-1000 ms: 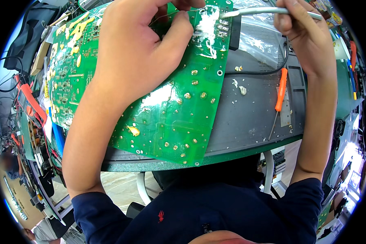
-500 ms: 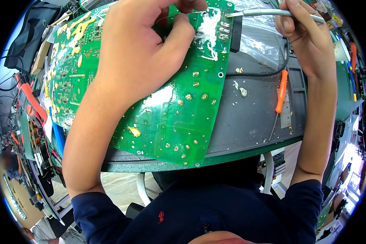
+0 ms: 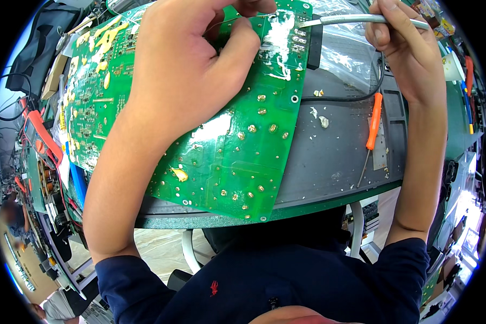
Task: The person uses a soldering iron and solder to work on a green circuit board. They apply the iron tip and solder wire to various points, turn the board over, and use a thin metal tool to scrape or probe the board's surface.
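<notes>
My left hand (image 3: 189,70) is curled over a large green circuit board (image 3: 232,173), a thin wire (image 3: 224,21) running through its fingers. My right hand (image 3: 407,46) is closed around a slender grey tool (image 3: 348,18), whose flat metal tip rests at the white residue (image 3: 278,38) and solder pads near the board's upper right. Yellow glue blobs (image 3: 108,35) dot the board's left part. An orange-handled screwdriver (image 3: 374,121) lies on the grey mat (image 3: 329,156) beside the board.
A plastic bag (image 3: 343,70), black cable (image 3: 335,99) and white scraps (image 3: 323,122) sit right of the board. At left are a red meter (image 3: 40,140), wooden block (image 3: 54,78) and black bag (image 3: 29,54). Other people (image 3: 59,310) appear at the lower left.
The board and my left hand have shifted slightly right and down. The grey tool's tip has moved slightly right and down, still near the pads.
</notes>
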Action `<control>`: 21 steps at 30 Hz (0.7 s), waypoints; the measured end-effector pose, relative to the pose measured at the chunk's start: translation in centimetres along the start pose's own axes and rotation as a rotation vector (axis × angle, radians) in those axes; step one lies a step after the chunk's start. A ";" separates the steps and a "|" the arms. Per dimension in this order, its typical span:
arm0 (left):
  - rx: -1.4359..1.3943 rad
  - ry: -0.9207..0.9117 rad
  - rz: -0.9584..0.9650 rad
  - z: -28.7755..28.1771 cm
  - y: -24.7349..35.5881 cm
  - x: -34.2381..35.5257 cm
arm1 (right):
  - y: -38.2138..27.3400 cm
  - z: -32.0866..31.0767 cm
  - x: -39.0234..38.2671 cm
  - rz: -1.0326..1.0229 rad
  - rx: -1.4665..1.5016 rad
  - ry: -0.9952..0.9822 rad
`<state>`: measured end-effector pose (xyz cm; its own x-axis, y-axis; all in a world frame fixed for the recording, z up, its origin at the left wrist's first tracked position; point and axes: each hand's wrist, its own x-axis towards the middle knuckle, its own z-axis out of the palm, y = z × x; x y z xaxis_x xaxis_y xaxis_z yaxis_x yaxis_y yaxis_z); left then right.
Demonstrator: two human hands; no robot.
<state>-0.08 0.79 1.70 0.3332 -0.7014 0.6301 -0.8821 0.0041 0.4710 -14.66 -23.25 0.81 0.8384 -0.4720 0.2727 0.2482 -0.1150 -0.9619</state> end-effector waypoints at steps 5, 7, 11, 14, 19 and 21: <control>-0.057 -0.054 -0.098 -0.5 -0.1 0.6 | 0.6 0.0 -0.1 -0.067 0.013 -0.028; 0.080 -0.022 -0.072 0.1 1.0 0.5 | 0.0 -0.3 0.1 -0.035 -0.007 0.025; 0.005 0.003 -0.008 0.1 0.1 0.0 | 0.2 0.4 -0.2 -0.035 -0.018 -0.009; 0.015 0.004 0.007 0.0 0.0 0.0 | 0.1 -0.3 -0.1 -0.066 -0.029 0.029; 0.075 -0.014 -0.110 0.0 1.4 0.4 | -0.6 -0.1 0.0 -0.038 -0.008 -0.018; 0.109 0.001 -0.048 0.2 1.2 0.3 | -0.6 -0.2 -0.1 -0.039 -0.015 -0.039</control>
<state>-1.15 0.42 2.33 0.3764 -0.6984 0.6088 -0.8961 -0.1076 0.4306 -14.92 -23.29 1.32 0.8464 -0.4328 0.3104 0.2739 -0.1463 -0.9506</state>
